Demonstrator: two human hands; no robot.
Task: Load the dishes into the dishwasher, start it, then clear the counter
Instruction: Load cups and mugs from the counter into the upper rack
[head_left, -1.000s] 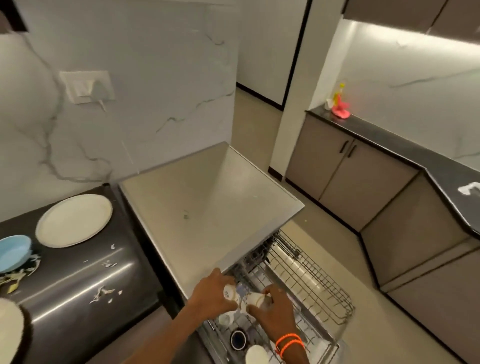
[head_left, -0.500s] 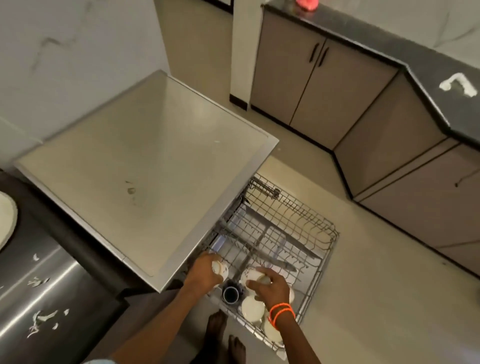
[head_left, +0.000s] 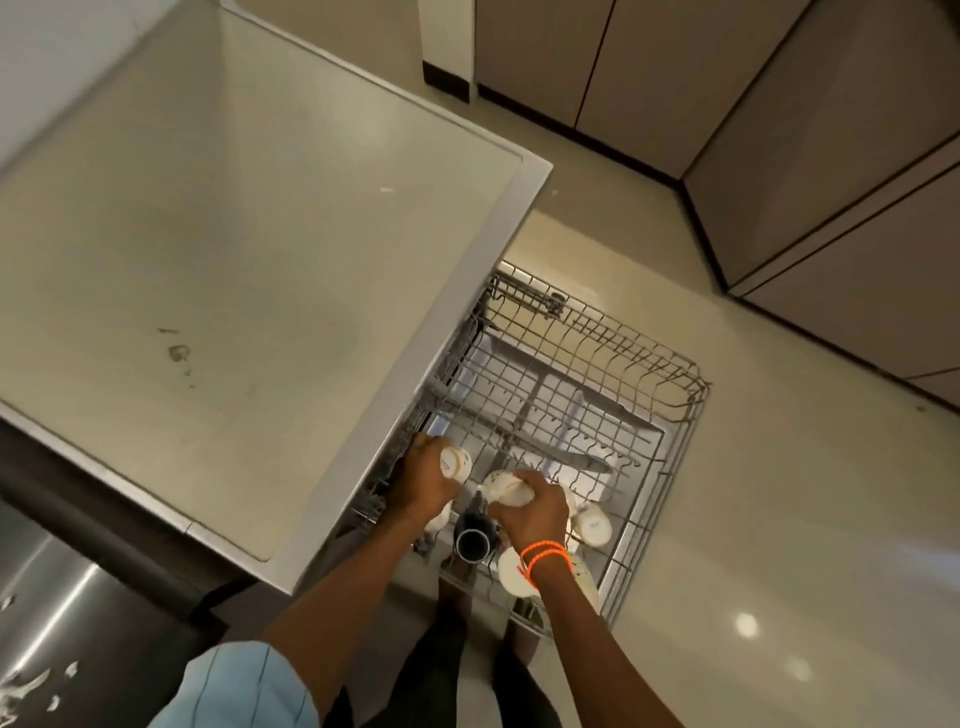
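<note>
Two hands place cups into a pulled-out dishwasher rack.

The left hand (head_left: 422, 480) grips a white cup (head_left: 455, 462) at the rack's (head_left: 670, 410) near left corner; the right hand (head_left: 530, 512), wearing orange bands (head_left: 545, 555), grips another white cup (head_left: 506, 488) just beside it. A dark mug (head_left: 471, 540) and more white cups (head_left: 592, 526) sit in the rack below the steel countertop (head_left: 234, 260).

The wire rack (head_left: 597, 374) is pulled out from under the dishwasher top (head_left: 249, 291), over the floor. A white cup (head_left: 456, 462) sits tilted at the rack's near left, and a second white cup (head_left: 506, 488) lies on its side beside it. A dark cup (head_left: 471, 543) stands mouth-up between them. More white cups (head_left: 592, 525) rest at the near right.
</note>
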